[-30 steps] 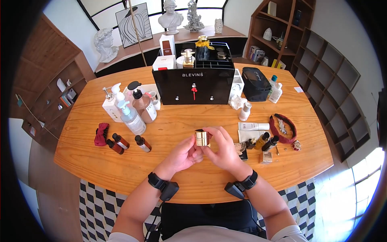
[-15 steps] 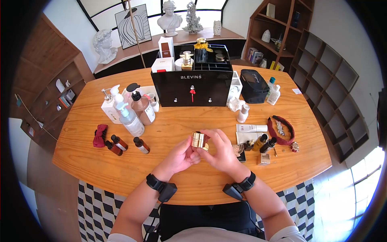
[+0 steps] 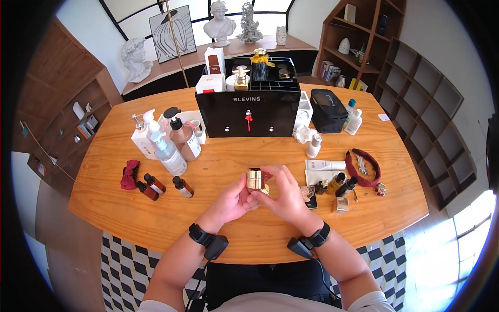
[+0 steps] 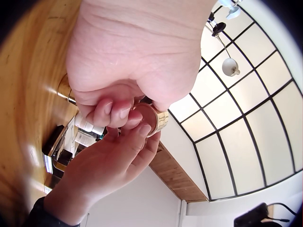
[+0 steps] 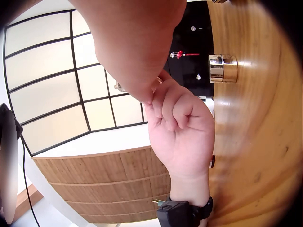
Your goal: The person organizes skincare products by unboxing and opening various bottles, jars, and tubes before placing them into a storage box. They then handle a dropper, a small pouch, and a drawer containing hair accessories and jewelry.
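Over the front middle of the table, a shiny gold cylindrical cosmetic jar (image 3: 254,179) is held between both hands. My left hand (image 3: 230,202) grips its left side with the thumb, fingers curled underneath. The fingertips of my right hand (image 3: 287,197) pinch its right side. From below, in the left wrist view, the round underside and patterned gold side of the jar (image 4: 162,120) show between the fingers. Another gold cylinder (image 5: 223,68) stands on the table beyond the hands, mostly hidden by them in the head view.
A black BLEVINS organizer (image 3: 249,114) stands at the back, bearing boxes and bottles. Pump bottles (image 3: 170,156) and small brown bottles (image 3: 154,183) are on the left. Tubes (image 3: 325,165), small bottles and a dark red headband (image 3: 375,179) lie on the right, before a black case (image 3: 328,112).
The held gold jar has shifted slightly left and turned a little between the fingers. Both hands keep their hold, and the head view has tilted slightly.
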Demonstrator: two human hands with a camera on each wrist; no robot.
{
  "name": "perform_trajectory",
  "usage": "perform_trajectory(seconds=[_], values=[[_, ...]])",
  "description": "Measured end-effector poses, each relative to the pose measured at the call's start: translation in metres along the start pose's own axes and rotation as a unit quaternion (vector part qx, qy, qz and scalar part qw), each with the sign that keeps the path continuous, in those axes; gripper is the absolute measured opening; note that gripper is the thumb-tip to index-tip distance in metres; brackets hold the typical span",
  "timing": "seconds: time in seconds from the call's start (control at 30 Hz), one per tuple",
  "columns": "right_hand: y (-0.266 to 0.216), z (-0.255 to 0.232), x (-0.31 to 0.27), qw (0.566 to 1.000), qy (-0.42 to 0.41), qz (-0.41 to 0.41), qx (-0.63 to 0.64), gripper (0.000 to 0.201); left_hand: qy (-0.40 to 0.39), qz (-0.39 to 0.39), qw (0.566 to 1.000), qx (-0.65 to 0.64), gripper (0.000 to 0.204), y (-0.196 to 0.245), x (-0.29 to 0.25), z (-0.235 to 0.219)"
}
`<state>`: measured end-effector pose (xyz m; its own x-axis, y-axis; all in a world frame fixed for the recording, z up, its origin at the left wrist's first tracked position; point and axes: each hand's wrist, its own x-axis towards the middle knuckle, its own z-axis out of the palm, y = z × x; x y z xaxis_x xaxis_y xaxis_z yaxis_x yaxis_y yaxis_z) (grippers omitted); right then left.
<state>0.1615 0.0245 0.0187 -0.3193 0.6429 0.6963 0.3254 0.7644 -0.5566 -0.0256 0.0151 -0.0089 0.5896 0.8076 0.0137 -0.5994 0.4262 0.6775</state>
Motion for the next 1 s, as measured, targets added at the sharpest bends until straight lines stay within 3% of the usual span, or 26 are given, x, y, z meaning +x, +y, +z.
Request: perform_trajectory(seconds=[0.4,0.5,0.6,1.0], values=[[-0.006,-0.003,0.002,1.0,-0.014,0.013,0.016,0.05,-0.055,-0.011,0.998,-0.03,0.052,-0.003,-0.001,-0.016],[-0.006,-0.004,0.001,0.999,-0.01,0.003,0.035,0.045,0.122,-0.005,0.992,-0.037,0.048,0.001,-0.004,0.014],[-0.001,-0.002,0.0,0.999,-0.001,-0.006,0.045,0.042,-0.077,0.044,0.996,-0.033,0.044,-0.007,0.001,-0.02],[-0.002,0.004,0.0,1.0,-0.002,0.004,0.018,0.039,-0.023,0.076,0.997,0.009,0.035,-0.009,0.008,-0.017]])
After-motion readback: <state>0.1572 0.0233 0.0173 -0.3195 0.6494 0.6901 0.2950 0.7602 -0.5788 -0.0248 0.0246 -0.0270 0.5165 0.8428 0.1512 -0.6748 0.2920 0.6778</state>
